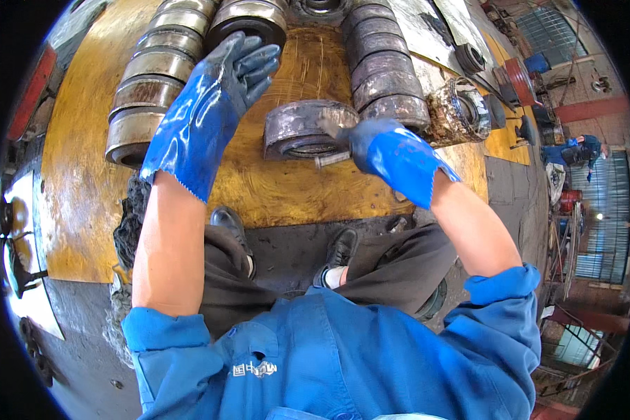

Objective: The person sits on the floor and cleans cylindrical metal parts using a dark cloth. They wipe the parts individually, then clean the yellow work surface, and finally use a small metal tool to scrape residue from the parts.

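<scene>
Both of my hands wear blue rubber gloves with darkened fingers. My left hand point(217, 98) is open, fingers stretched forward, palm turned inward, beside a thick metal ring point(247, 17) at the far end of the board. My right hand point(388, 150) is closed at the right side of a single grimy metal ring point(297, 126) lying in front of me. What its fingers hold is blurred and partly hidden. A short pale rod point(334, 159) shows just below those fingers, against the ring's lower edge.
A row of metal rings point(164, 59) lines the left, and a darker row point(385, 66) the right. Beyond it sits a rusty, caked cylinder point(458, 110). All rest on an oily yellow board point(294, 192). Dark rags point(129, 220) lie at left. Another person point(584, 150) is far right.
</scene>
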Available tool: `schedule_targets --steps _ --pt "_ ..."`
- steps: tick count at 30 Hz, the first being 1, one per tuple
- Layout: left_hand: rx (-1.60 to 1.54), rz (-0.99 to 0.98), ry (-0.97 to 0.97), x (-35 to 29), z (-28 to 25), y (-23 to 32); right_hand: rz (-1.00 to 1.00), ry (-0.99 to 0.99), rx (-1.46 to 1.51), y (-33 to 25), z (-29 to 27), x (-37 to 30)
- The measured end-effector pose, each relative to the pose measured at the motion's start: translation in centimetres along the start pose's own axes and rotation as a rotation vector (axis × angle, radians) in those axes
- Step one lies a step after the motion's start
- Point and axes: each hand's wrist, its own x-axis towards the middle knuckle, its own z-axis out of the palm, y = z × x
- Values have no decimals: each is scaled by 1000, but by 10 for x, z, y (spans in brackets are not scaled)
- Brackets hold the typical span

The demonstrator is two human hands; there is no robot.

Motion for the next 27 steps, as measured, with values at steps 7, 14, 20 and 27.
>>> schedule_targets --steps 7,14,20,27 --pt "-68 -8 32 -9 3 9 -127 -10 33 -6 -19 -16" --pt "-88 -4 13 -11 2 7 -138 64 105 10 -10 -4" --pt "-61 85 -5 -18 5 11 -295 139 24 15 -13 -27" --pt "-25 75 -115 -9 4 2 -235 -94 -173 7 -18 -30"
